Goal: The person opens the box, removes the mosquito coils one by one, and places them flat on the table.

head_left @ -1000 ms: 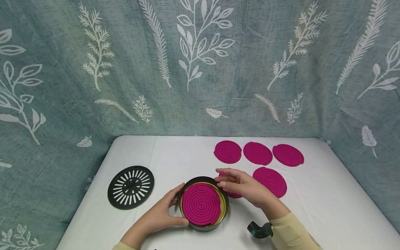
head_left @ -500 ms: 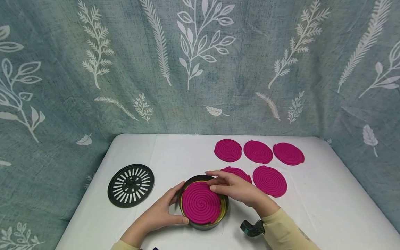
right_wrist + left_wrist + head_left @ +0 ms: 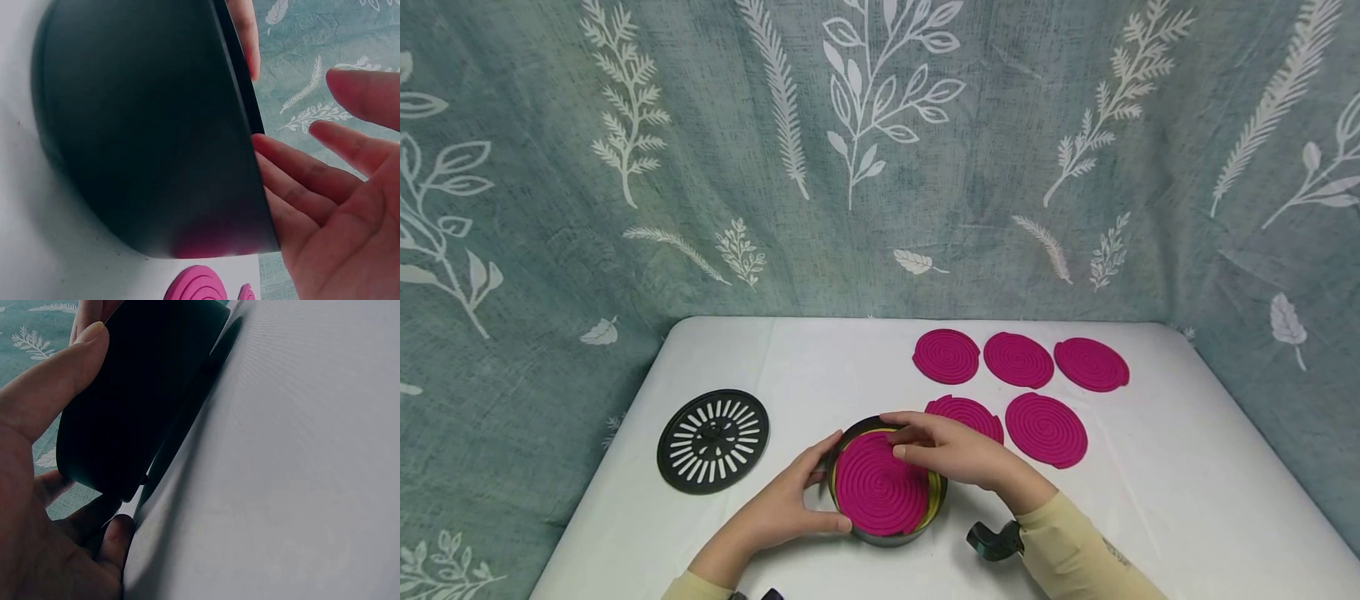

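Five magenta spiral coasters (image 3: 1046, 430) are counted on one white-covered table (image 3: 842, 367); a sixth coaster (image 3: 880, 487) is seen inside one round black container (image 3: 887, 541); one black slotted disc (image 3: 713, 442), one left hand (image 3: 790, 508), one right hand (image 3: 953, 450), two pale yellow sleeves (image 3: 1078, 546) and one leaf-patterned backdrop (image 3: 985, 125) are also counted.

Magenta spiral-patterned disc (image 3: 880, 487) shows in black container (image 3: 887, 540), yellow inside, lower centre; black slotted plate (image 3: 713, 440), lower left; teal backdrop (image 3: 985, 150), white leaf print, upper half.
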### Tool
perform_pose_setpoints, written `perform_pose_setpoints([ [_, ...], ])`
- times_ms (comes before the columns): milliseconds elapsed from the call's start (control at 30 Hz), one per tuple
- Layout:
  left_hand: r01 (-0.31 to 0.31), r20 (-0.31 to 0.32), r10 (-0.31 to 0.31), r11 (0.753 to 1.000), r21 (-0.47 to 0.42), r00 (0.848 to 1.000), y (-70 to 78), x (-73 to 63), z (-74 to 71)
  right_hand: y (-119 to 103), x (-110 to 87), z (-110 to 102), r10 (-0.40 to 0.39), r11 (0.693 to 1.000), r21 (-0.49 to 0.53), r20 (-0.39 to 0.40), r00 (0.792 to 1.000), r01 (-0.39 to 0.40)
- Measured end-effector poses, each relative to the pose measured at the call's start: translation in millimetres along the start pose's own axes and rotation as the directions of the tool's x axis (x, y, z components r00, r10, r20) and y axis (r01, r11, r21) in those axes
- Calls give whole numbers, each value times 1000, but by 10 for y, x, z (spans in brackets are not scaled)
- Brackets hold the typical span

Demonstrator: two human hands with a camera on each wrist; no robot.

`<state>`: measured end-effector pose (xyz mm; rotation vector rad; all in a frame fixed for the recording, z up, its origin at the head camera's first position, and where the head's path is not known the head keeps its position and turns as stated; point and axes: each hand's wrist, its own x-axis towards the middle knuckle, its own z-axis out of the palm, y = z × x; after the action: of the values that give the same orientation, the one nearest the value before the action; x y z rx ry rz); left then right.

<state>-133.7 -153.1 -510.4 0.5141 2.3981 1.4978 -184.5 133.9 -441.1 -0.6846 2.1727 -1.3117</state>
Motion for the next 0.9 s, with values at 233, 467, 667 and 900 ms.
perform_pose_setpoints([
  [233, 9, -6, -9, 1000, 14, 1000, 7, 6, 5, -16, 14, 12, -3, 1000, 1, -4, 1000, 3],
  [467, 8, -7, -8, 1000, 9, 1000, 21, 2, 3, -37, 30, 16, -3, 1000, -9, -5, 1000, 3],
  [667, 7, -6, -7, 1000, 4, 1000, 31, 7, -5, -43, 56, -10, -2, 1000, 21, -56, 998, 3],
  [900, 8, -9, -8, 1000, 12, 1000, 16, 18, -3, -42, 83, -17, 36, 989, 149, -110, 993, -19],
])
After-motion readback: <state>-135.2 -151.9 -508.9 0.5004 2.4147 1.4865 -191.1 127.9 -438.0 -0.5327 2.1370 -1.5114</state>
